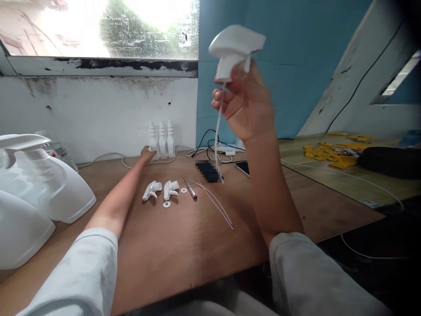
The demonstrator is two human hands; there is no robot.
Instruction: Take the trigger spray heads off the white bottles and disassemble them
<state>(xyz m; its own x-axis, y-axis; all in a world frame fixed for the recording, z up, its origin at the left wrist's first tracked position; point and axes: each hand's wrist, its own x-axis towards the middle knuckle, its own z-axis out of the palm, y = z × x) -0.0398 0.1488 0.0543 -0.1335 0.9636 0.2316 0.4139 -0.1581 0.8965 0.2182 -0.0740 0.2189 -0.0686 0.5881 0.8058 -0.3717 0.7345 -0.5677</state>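
In the head view, the brown tabletop (pixel 171 254) is bounded by its slanting near edge, by the white wall (pixel 115 109) at the back and by a pointed corner at right; room for moving is left in front of the loose parts, while the left side is taken up by large white jugs (pixel 70 193). The white spray head (pixel 237 46) is held aloft in the right hand (pixel 248 101), its neck clasped by curled fingers, its nozzle turned to the right and its thin dip tube (pixel 218 127) hanging down past the palm. The lowest of three white bottles (pixel 162 138) along the wall, the leftmost, is touched by the left hand (pixel 148 153); how tightly those fingers are closed cannot be told. Between the forearms are laid two smaller trigger heads (pixel 171 190), two white washers (pixel 166 204), a slim metallic tool (pixel 190 188) and two loose tubes (pixel 217 204). A phone (pixel 242 169) is partly hidden by the right forearm, and a dark object (pixel 208 171) is blurred by pixelation. Red marking is seen on a clear bottle (pixel 61 153) behind the jugs, but no writing can be read.
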